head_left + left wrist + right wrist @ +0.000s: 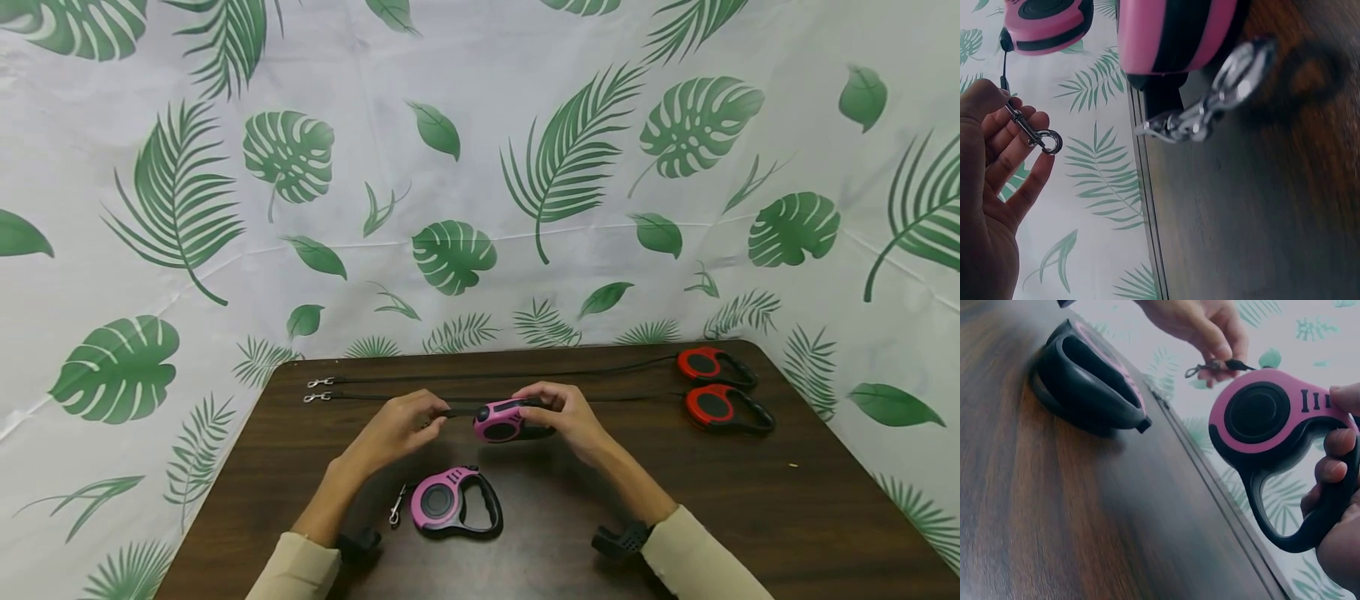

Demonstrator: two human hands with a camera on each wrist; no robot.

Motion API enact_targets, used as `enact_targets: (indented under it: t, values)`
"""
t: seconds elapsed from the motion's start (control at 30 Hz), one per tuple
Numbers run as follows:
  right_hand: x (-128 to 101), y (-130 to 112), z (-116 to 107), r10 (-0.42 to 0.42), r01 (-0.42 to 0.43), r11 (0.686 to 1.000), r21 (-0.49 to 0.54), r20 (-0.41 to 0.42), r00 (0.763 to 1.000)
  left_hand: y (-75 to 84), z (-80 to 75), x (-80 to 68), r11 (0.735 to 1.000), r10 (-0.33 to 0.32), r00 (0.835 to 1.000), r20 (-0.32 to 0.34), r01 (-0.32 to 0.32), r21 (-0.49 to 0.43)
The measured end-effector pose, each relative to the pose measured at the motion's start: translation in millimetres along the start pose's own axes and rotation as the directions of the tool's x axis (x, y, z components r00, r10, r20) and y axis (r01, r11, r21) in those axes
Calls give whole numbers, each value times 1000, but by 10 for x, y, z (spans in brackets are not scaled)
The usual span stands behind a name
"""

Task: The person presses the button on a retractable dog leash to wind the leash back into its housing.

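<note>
Gripping pink leash (498, 429) by handle (1297, 542) w/ R hand (566, 417), pinching clip end (1030, 129) w/ L hand (401, 429), up over mid desk (570, 500), far of 2nd pink leash (442, 502). Prob. best to keep line (461, 412) straight & go slow, w/ firm pinch vs. snap-back.

I work in a staged-looking, curtained-off spot, its room type unclear: leaf-printed cloth (465, 183) hangs behind my wood-grain table (570, 500).
</note>
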State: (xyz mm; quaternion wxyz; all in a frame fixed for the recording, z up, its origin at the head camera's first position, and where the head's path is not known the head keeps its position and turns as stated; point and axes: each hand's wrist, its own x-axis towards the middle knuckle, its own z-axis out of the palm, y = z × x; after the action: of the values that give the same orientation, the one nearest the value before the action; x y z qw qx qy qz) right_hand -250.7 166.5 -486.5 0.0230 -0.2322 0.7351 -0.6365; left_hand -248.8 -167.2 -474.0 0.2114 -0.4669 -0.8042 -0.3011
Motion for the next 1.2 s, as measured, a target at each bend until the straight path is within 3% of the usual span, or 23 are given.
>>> enact_targets:
  t: [0.4, 0.67, 1.2]
  values:
    - [43, 8, 152, 0, 0, 1000, 30, 8, 1000, 16, 52, 32, 998, 37, 999, -15, -38, -40]
    - [62, 2, 216, -9, 9, 999, 47, 3, 1000, 46, 51, 56, 999, -12, 1000, 12, 12, -49]
    - [89, -6, 289, -21, 22, 999, 50, -13, 1000, 64, 62, -1, 995, -37, 999, 5, 37, -93]
